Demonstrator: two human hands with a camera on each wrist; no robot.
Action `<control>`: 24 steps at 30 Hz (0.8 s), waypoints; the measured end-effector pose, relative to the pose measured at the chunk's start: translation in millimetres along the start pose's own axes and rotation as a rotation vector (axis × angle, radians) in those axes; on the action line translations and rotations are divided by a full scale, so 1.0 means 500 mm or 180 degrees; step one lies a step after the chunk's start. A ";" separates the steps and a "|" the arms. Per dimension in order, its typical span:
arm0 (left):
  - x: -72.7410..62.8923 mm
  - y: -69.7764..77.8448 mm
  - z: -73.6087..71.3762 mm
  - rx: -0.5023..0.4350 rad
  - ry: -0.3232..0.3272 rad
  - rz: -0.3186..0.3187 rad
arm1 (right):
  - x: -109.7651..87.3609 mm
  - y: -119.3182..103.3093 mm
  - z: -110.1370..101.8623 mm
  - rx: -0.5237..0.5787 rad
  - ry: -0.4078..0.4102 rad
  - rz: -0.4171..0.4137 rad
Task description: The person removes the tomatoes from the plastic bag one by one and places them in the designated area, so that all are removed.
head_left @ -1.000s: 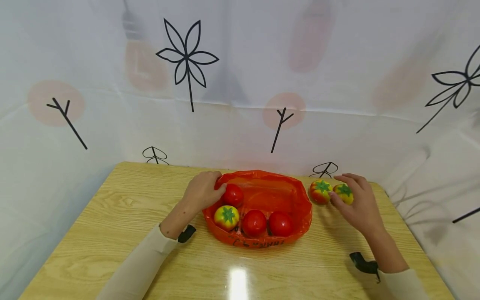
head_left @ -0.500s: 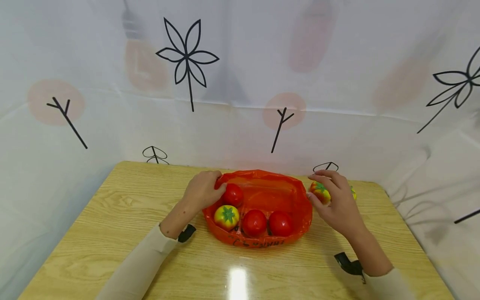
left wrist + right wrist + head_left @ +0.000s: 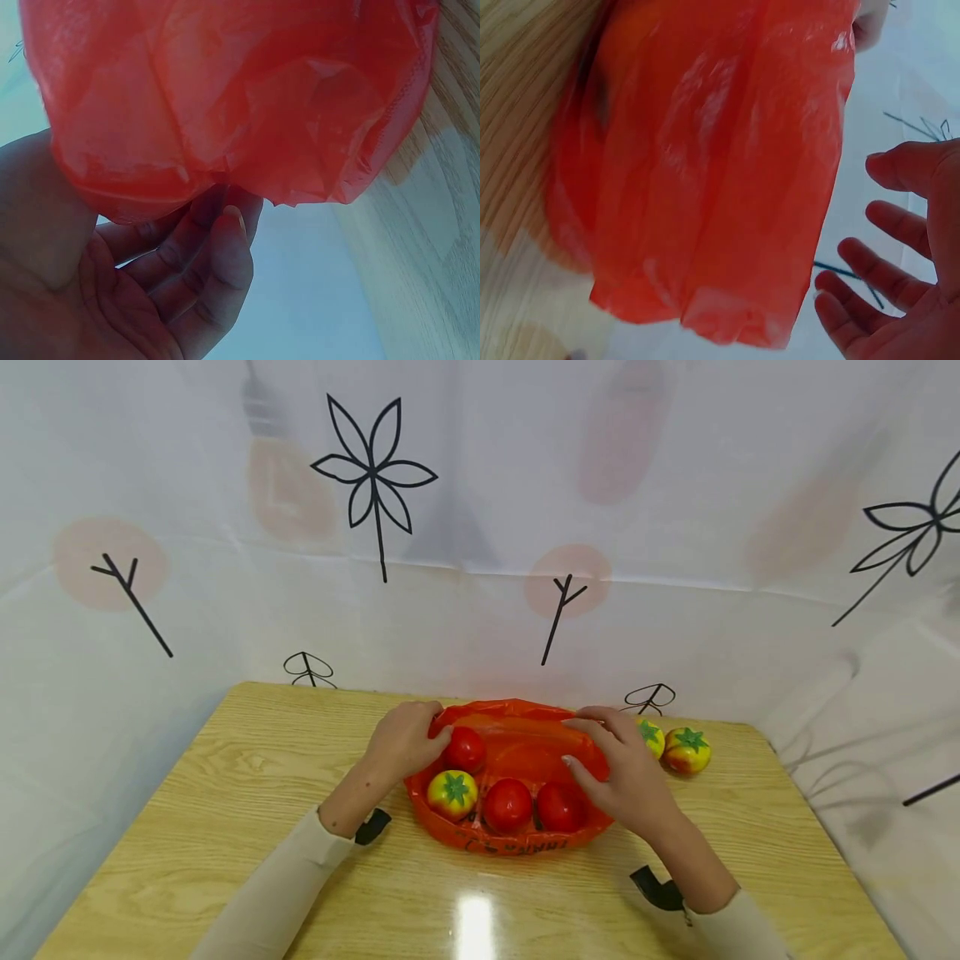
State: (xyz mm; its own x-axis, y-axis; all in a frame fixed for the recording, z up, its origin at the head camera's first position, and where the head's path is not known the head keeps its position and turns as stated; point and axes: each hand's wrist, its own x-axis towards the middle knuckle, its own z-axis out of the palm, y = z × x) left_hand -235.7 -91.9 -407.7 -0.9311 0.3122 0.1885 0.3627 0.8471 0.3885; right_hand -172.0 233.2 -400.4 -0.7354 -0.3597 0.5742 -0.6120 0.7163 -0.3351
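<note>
One wooden desk (image 3: 225,793) carries an open red bag (image 3: 517,735). Filling the bag seems to be the step in hand, and the next move probably calls for a reach to its right side while its mouth is held wide. The left forearm (image 3: 285,893) and right forearm (image 3: 693,864) slant in from either side of the bag's near edge. At its left rim the left hand (image 3: 401,739) grips the plastic with bent fingers. The right hand (image 3: 628,772) hovers over its right part, fingers spread and holding nothing, pointing toward its middle. Inside the bag lie three red tomatoes (image 3: 508,806) and one yellow tomato (image 3: 452,794); just beyond its right side sit two loose tomatoes (image 3: 687,751), one partly hidden by the right hand.
</note>
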 end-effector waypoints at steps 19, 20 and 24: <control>-0.001 0.003 -0.003 -0.0038 -0.0010 -0.0021 | 0.033 -0.055 0.059 0.0228 -0.0405 -0.0041; -0.001 0.003 -0.003 -0.0040 -0.0008 -0.0023 | 0.034 -0.057 0.062 0.0229 -0.0438 -0.0028; -0.001 0.003 -0.004 -0.0044 0.0002 -0.0008 | 0.038 -0.066 0.071 0.0230 -0.0574 0.0017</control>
State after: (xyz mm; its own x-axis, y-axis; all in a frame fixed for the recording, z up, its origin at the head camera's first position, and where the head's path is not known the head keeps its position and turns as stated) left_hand -234.5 -91.5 -405.6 -0.9320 0.3098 0.1880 0.3608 0.8418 0.4015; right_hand -176.0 181.3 -405.0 -0.7750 -0.4620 0.4312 -0.6224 0.6761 -0.3943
